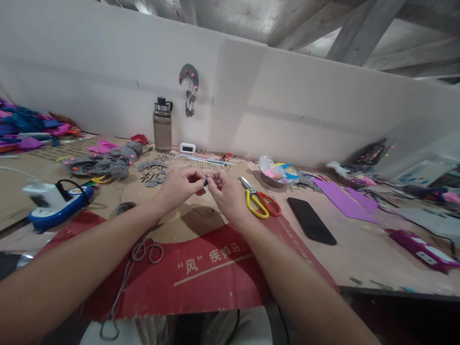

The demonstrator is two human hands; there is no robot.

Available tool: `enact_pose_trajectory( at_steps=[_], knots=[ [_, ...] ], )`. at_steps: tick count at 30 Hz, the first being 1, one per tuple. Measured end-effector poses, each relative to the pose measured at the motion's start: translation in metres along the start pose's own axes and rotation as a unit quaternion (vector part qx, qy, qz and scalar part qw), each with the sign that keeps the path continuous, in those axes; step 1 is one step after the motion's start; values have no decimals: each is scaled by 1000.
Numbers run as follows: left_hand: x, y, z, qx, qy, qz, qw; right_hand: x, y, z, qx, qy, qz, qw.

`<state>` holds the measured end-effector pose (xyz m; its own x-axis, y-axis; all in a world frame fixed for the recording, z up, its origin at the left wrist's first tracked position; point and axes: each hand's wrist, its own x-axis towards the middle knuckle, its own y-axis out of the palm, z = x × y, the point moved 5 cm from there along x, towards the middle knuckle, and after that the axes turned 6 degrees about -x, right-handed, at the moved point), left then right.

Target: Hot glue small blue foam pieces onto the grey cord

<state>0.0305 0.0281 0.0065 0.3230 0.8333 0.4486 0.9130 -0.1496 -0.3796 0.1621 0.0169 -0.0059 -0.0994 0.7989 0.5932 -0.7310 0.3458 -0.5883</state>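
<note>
My left hand [181, 186] and my right hand [227, 193] meet over the middle of the work surface, fingertips pinched close together. Between them is a small dark piece [206, 182], mostly covered by the fingers and too small to name. Scissors [259, 199] with one yellow and one red handle lie just right of my right hand. Grey cut felt pieces [153, 166] rest on the cardboard beyond my left hand. A looped grey cord [133, 254] trails under my left forearm and over the front edge.
A red and brown cardboard sheet [215, 282] covers the table. On the left are a blue power strip [57, 211] and grey felt crafts [97, 165]. A water bottle [162, 129] stands by the wall. A black phone [311, 221] and purple sheets [347, 201] lie right.
</note>
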Motion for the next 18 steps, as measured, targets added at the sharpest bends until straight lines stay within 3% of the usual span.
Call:
enact_pose_trajectory(
  at_steps=[10, 12, 15, 18],
  knots=[
    [0, 2, -3, 106, 68, 7, 992, 1, 3, -8, 21, 13, 1, 1000],
    [2, 5, 2, 69, 60, 27, 995, 2, 3, -10, 45, 18, -3, 999],
    [4, 9, 13, -59, -1, 51, 997, 3, 4, -13, 69, 27, -7, 997],
    [6, 12, 21, -187, -74, 60, 978, 4, 4, -16, 89, 40, -2, 995]
  ],
)
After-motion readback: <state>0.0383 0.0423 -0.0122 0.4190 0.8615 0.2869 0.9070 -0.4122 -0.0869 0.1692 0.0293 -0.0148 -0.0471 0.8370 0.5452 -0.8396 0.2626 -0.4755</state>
